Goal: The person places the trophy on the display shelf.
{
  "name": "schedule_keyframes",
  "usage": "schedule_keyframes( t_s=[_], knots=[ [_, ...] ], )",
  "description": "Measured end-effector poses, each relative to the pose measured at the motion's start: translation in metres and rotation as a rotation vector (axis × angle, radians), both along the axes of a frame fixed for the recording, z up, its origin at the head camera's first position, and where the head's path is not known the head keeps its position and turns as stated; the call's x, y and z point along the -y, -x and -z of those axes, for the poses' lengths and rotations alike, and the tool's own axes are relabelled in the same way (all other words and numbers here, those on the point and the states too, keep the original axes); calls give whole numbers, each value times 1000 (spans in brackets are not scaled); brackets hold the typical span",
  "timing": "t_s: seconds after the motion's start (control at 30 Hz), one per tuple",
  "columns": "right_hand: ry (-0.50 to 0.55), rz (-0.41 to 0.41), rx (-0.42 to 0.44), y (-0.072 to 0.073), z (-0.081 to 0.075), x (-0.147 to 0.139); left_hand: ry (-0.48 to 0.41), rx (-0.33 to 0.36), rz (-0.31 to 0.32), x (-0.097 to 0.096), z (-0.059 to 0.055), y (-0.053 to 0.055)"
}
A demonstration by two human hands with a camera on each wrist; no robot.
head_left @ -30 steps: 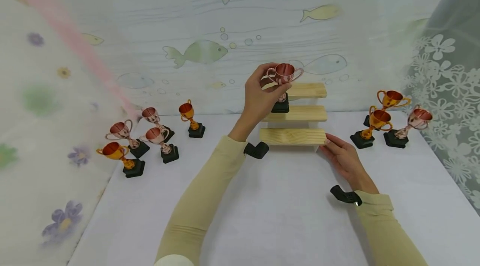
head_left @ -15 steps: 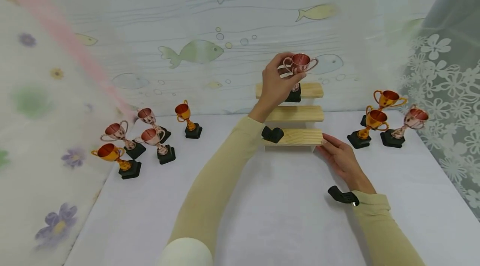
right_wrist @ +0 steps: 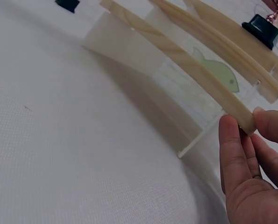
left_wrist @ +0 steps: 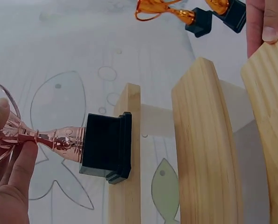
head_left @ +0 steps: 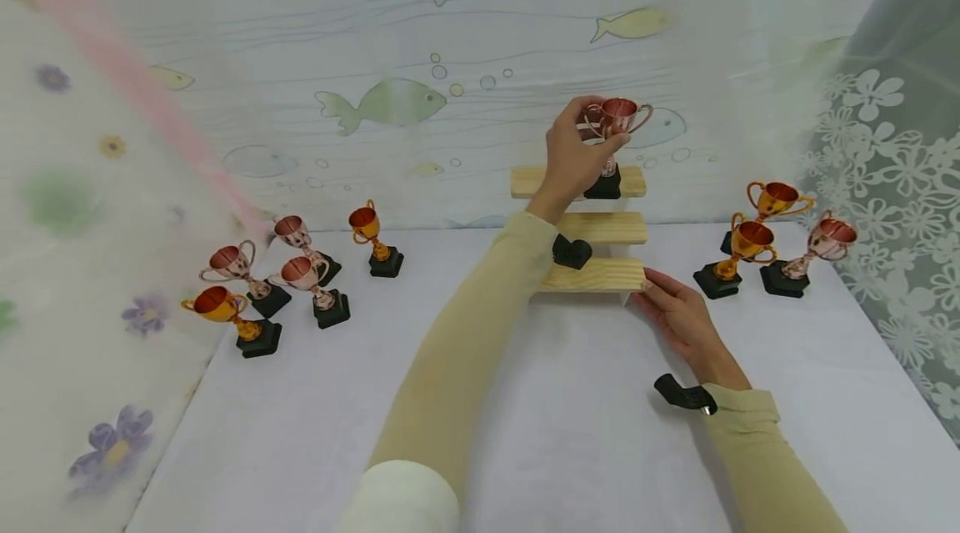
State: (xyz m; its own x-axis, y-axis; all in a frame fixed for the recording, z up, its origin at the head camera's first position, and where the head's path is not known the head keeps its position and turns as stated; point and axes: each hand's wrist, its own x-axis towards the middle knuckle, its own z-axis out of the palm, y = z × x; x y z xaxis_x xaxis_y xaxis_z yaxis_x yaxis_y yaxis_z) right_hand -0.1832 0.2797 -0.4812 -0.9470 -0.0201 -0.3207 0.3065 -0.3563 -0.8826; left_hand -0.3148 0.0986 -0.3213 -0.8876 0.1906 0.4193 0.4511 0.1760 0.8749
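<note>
My left hand (head_left: 573, 159) grips a rose-gold trophy cup (head_left: 619, 118) by its bowl and upper stem. The trophy is upright, its black base (left_wrist: 106, 147) at the top step (left_wrist: 129, 196) of a three-tier wooden display stand (head_left: 600, 274). Whether the base rests its weight on that step I cannot tell. With thumb above and fingers below, my right hand (head_left: 686, 324) pinches the right end of the bottom step (right_wrist: 190, 65).
Left of the stand stand several gold and rose-gold trophies, among them a gold one (head_left: 366, 224) set apart. Two gold trophies (head_left: 752, 241) and a rose-gold one (head_left: 831, 237) stand at the right. A fish-patterned curtain (head_left: 300, 82) hangs behind the white table (head_left: 585, 416).
My left hand has carried the rose-gold trophy up and to the right, from in front of the middle step to the top step. The right hand keeps its pinch on the bottom step.
</note>
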Motion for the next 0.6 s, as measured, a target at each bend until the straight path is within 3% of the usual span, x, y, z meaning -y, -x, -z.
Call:
schedule_keyframes(
  t_s=[0.6],
  knots=[
    [-8,-24,-4,-2,-1,-1,-48,16,-69,-29,1,5]
  ],
)
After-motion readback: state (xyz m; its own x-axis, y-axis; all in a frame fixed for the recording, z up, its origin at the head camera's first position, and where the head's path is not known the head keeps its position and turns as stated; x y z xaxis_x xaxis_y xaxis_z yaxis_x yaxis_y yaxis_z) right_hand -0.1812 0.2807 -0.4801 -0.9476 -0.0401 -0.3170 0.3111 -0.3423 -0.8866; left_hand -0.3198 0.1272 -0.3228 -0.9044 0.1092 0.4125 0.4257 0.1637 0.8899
